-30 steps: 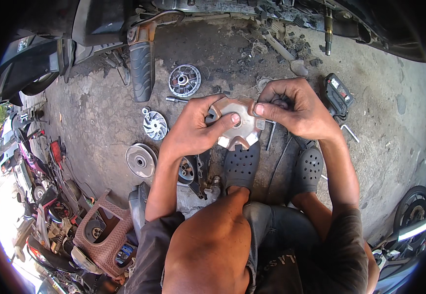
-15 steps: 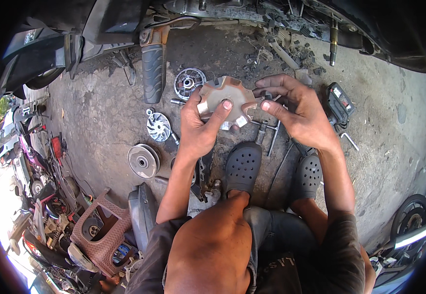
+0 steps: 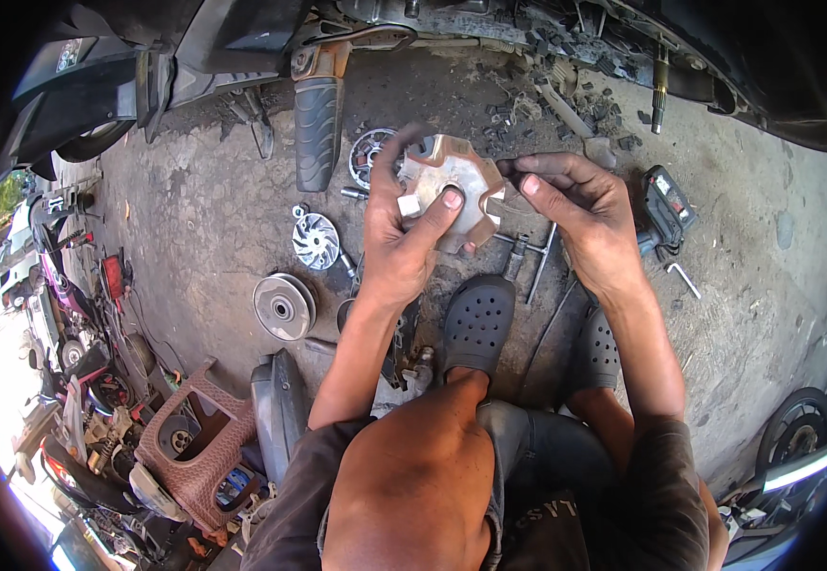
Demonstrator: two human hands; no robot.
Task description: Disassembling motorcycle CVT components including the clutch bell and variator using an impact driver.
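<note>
My left hand [image 3: 398, 249] holds a variator ramp plate [image 3: 466, 176], a lobed metal disc with notched edges and brownish wear. The thumb lies across its centre and one finger curls up past its far left edge. My right hand [image 3: 592, 224] is beside the plate's right edge, thumb and fingers pinched together around a small dark piece that is mostly hidden. Beyond my left hand, a round variator half [image 3: 364, 160] lies partly covered on the ground. A finned fan disc [image 3: 315, 242] and a round pulley [image 3: 285, 306] lie to the left.
A T-handle wrench [image 3: 541, 265] lies beyond my sandals [image 3: 479, 319]. At right are a cordless power tool [image 3: 667, 211] and a hex key [image 3: 684, 280]. A motorcycle's footrest [image 3: 318, 133] and shaft [image 3: 660, 90] project at the far side. A brown stool [image 3: 206, 481] stands lower left.
The plate has turned and tilted in my left hand, whose far finger has lifted at its edge. My right fingers have drawn closer together beside it. The whole view has shifted slightly.
</note>
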